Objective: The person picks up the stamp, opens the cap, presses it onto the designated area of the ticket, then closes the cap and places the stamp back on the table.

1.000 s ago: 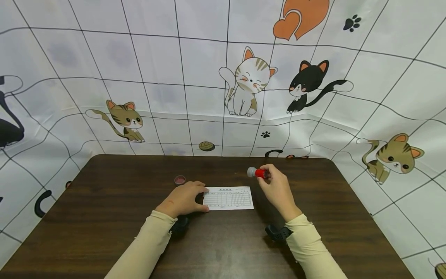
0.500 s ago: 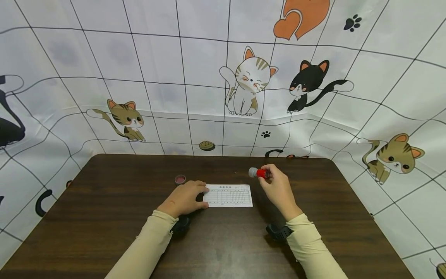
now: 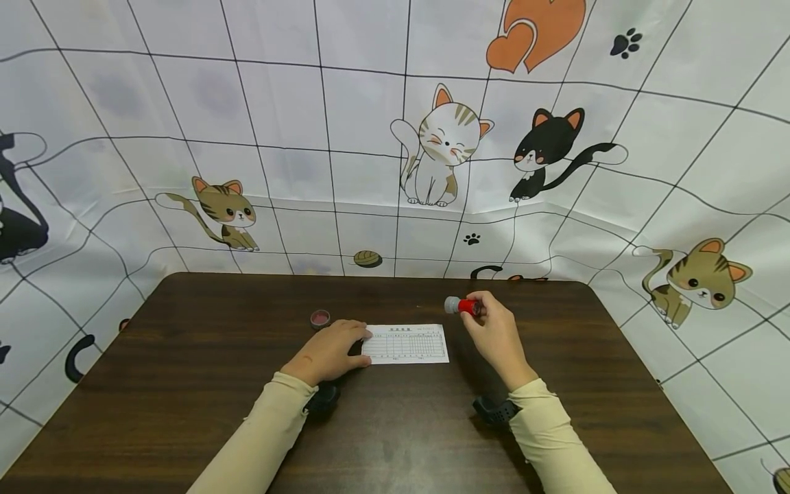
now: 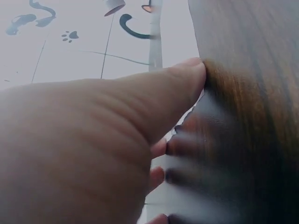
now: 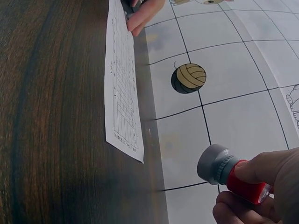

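A white printed form point(image 3: 410, 345) with a table grid lies flat on the dark wooden table. My left hand point(image 3: 333, 348) rests at its left end, thumb at the near corner and fingers at the far one; in the left wrist view the thumb point(image 4: 180, 86) lies nearly straight along the paper. Right of the form, my right hand point(image 3: 494, 333) pinches a red-and-grey stamp point(image 5: 247, 182) between thumb and fingers. The stamp is tilted on its side above the table, its grey end pointing left toward the form's far right corner.
A small round dish point(image 3: 319, 318) with a reddish inside sits just beyond the left hand. The brown table point(image 3: 395, 439) ends at a white curtain point(image 3: 284, 103) printed with cats. Dark straps point(image 3: 496, 410) circle both wrists.
The form has slid slightly away from me under the left hand, whose thumb has shifted a little the same way. The stamp has moved very slightly to the right.
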{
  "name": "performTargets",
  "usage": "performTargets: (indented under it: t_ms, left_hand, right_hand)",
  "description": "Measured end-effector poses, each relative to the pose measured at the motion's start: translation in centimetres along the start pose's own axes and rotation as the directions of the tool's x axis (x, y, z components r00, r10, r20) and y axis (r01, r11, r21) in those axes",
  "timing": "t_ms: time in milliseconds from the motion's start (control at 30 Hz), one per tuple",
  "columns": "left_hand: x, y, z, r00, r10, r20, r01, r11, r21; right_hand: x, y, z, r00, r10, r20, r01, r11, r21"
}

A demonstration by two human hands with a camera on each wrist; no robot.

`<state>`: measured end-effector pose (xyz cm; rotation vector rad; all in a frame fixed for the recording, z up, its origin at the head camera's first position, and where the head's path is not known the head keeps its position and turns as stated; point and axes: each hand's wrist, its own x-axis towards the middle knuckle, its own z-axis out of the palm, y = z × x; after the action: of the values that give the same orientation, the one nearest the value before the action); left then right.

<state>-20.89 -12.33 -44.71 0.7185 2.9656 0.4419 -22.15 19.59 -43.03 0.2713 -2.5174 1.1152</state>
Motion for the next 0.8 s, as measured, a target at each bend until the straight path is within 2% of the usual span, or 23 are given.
performTargets:
  t_ms: [433,800]
  left_hand:
    - [-0.13,-0.03,0.12,1.000,-0.017,-0.001,0.017,1.000,-0.011]
    - [-0.03,-0.06,0.05,1.000,-0.016,-0.003,0.016,1.000,-0.023]
  right_hand:
    - [0.20,0.08,0.16,0.999,-0.022,-0.036,0.023,0.999,0.035]
    - [0.34,0.12,-0.01,0.996,0.078,-0.050,-0.074,0.994,0.080]
